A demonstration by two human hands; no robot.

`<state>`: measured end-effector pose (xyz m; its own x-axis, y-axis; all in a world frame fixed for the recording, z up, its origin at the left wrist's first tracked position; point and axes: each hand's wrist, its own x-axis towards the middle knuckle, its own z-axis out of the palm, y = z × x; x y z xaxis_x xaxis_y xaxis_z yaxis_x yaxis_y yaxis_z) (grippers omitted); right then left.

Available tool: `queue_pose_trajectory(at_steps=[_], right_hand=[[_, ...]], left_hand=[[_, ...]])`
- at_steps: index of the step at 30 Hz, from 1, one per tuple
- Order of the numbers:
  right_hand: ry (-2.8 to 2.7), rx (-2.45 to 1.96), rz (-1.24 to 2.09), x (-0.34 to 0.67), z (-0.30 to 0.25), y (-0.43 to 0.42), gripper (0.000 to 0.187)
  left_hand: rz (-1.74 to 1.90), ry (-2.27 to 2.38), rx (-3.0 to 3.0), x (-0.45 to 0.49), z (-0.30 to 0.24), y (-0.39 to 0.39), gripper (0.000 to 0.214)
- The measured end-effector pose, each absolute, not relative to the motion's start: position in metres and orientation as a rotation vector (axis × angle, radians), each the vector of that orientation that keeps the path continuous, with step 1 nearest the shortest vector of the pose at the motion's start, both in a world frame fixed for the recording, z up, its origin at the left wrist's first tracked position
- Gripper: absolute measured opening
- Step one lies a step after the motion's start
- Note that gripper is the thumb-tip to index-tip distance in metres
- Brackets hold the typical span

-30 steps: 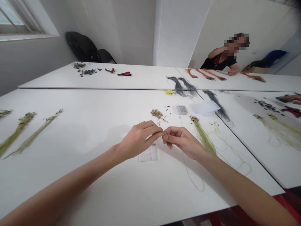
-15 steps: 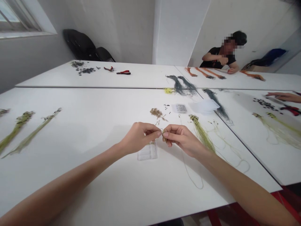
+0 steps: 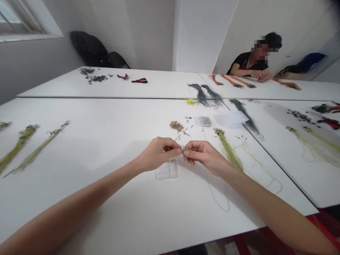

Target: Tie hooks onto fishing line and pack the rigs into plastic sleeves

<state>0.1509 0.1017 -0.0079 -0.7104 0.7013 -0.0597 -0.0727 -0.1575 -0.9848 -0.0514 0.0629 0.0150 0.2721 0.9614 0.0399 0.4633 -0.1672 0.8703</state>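
Observation:
My left hand [image 3: 165,152] and my right hand [image 3: 203,155] meet at their fingertips above the white table [image 3: 127,219]. Both are closed in a pinch on a small wire loop [image 3: 182,146], whose rounded top shows between the fingers. Brass-coloured bits peek out below my right fingers, too small to make out fully. Just beyond lies a pile of brass-coloured metal clips [image 3: 176,125], with a few loose ones beside it. Under my left hand is a clear compartment box [image 3: 166,171]. Right of my hands lies a bundle of yellow-green lines [image 3: 228,150], and one thin line loops below my right wrist.
A second small clear box [image 3: 204,121] and a crumpled plastic bag [image 3: 232,119] lie farther back. More green bundles [image 3: 20,145] rest at left. Red-handled pliers [image 3: 139,80] and dark bits lie across the seam. A co-worker [image 3: 255,65] sits opposite; another person's hand shows at right.
My hands stay almost in place, fingertips drawn slightly closer around the loop. Opposite, the co-worker's raised hand has come down to the table. The hand at far right has pulled back rightward.

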Motion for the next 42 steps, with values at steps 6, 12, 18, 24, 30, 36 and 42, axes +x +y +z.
queue_pose_trajectory(at_steps=[6, 12, 18, 24, 30, 36, 42], right_hand=[[-1.631, -0.718, 1.925, 0.1516, -0.009, 0.1018, 0.015], [-1.619, -0.745, 1.919, 0.1528, -0.007, 0.1028, 0.016], [-1.626, -0.754, 1.908, 0.1533, -0.0084, 0.1052, 0.017], [-1.655, -0.752, 1.895, 0.1538, -0.0096, 0.1068, 0.017], [-1.681, -0.746, 1.892, 0.1545, -0.0122, 0.1078, 0.016], [-1.693, -0.733, 1.895, 0.1537, -0.0109, 0.1068, 0.016], [-1.703, -0.736, 1.889, 0.1536, -0.0102, 0.1058, 0.016]], left_hand=[[0.779, 1.301, 1.742, -0.0505, 0.0163, 0.0598, 0.022], [0.756, 1.275, 1.674, -0.0522, 0.0133, 0.0621, 0.028], [0.731, 1.274, 1.744, -0.0547, 0.0112, 0.0643, 0.023], [0.72, 1.246, 1.703, -0.0556, 0.0116, 0.0641, 0.028], [0.696, 1.238, 1.621, -0.0576, 0.011, 0.0652, 0.028], [0.724, 1.26, 1.59, -0.0538, 0.0099, 0.0633, 0.023], [0.794, 1.294, 1.574, -0.0476, 0.0112, 0.0592, 0.022]])
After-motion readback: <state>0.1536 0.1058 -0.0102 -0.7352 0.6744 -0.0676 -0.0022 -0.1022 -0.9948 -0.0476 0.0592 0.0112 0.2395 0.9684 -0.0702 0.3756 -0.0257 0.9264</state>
